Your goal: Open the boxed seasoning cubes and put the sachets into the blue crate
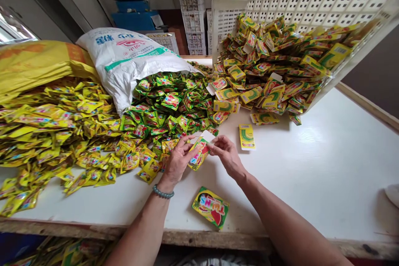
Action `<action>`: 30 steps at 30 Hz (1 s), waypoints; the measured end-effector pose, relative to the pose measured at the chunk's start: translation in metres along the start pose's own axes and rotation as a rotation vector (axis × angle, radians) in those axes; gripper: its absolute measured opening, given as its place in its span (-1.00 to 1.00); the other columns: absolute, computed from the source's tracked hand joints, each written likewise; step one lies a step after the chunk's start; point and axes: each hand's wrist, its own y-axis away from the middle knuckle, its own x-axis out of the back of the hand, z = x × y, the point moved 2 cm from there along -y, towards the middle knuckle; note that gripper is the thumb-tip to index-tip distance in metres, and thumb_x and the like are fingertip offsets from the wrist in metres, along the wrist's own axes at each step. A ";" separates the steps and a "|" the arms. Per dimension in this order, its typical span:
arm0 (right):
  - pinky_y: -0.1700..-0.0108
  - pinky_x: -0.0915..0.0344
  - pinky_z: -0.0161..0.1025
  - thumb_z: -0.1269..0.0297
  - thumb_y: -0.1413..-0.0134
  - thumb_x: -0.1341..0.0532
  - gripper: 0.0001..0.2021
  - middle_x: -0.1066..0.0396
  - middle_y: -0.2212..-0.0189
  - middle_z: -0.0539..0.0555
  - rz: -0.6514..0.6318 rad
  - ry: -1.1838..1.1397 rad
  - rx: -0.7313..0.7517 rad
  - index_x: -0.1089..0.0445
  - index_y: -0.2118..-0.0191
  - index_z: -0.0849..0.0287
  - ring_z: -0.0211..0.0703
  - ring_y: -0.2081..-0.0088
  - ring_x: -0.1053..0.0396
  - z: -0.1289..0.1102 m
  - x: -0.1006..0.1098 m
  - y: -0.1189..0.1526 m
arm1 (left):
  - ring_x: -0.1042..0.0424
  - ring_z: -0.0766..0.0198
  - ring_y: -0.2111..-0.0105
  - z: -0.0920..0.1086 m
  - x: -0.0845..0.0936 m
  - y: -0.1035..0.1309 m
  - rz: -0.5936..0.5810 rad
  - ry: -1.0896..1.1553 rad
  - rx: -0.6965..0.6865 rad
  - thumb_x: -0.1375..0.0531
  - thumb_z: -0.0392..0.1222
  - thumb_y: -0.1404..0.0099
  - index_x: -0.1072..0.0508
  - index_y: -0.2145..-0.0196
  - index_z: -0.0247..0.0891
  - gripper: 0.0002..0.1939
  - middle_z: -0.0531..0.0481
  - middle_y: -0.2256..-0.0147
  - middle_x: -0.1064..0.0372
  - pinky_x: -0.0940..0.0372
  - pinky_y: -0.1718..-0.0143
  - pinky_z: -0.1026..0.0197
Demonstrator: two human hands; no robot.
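Observation:
Between my hands is a small yellow candy box [197,157] with its white end flap raised. My left hand [177,160], a beaded bracelet at its wrist, grips the box from the left side. At the box's open end, my right hand [227,154] pinches the flap's edge with thumb and forefinger. A filled-looking box [210,208] lies flat near the front edge, below my hands. To the right of my right hand lies another yellow box [247,137] with a white end showing. Green candy packets [174,102] and yellow candy packets [93,149] spread out beyond and left of my left hand.
A tipped white plastic crate [314,2] spills many yellow boxes [271,62] at the back right. A white sack [131,54] and a yellow sack [46,66] lie behind the packets. Stacked crates [191,12] stand behind the white table [311,183].

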 end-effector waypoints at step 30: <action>0.04 -0.27 -0.15 0.08 0.05 -0.32 -0.68 -0.57 0.32 0.08 -0.264 0.218 -0.099 -0.60 0.22 0.19 -0.07 0.20 -0.44 -0.011 0.005 0.004 | -0.50 0.25 0.50 -0.004 0.006 0.000 0.156 0.123 0.116 -0.45 -0.13 0.09 -0.45 0.25 -0.29 -0.55 0.03 0.48 -0.53 -0.39 0.42 0.24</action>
